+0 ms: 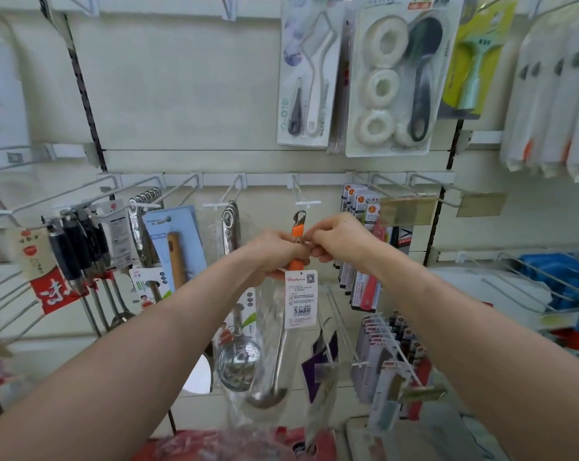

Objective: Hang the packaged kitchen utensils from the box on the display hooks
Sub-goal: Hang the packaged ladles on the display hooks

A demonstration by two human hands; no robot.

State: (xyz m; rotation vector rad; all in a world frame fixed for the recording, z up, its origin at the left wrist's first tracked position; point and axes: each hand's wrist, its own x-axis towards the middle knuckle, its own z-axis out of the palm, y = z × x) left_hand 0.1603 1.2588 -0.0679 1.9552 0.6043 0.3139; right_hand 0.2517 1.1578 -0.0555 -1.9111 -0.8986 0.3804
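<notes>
Head view | left hand (275,252) grips orange-handled steel ladle (296,234) | right hand (338,241) pinches its handle | white paper tag (300,299) hangs beneath | white wire hook (306,201) just above

Up top we've got a blister pack (393,84) with three white rings and a dark brush. Just left of it there's a card (306,78) holding a white tool and a small dark one. A yellow-green card (471,58) sits to the right, then a row of white pouches (554,94). Lower left, black-handled tools (78,244) hang above a red tag (57,291). There's a brass-coloured label plate (406,209) mid-right and blue stuff (561,274) far right. A dark slotted strip (85,94) runs down the cream wall panel (181,88).
</notes>
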